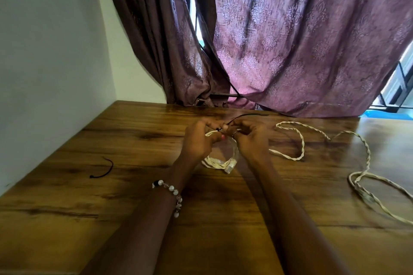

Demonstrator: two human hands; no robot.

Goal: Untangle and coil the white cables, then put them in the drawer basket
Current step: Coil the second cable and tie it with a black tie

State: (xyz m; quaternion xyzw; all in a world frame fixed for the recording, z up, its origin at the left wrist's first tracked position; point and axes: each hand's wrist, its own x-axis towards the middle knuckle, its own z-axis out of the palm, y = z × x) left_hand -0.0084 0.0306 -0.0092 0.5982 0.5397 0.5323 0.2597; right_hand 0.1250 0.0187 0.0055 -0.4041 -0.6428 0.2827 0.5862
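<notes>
A coiled white cable [220, 163] hangs between my hands just above the wooden table [134, 136]. My left hand [197, 138] grips the top of the coil. My right hand [251, 138] pinches a thin black tie [245, 115] that runs from the top of the coil toward the back. A second white cable [299, 143], twisted in a spiral, trails loose over the table to the right and loops near the right edge. No drawer basket is in view.
Another black tie [105, 169] lies on the table at the left. Purple patterned curtains [290, 40] hang behind the table's far edge. A white wall [44, 51] bounds the left side. A beaded bracelet [172, 192] sits on my left wrist.
</notes>
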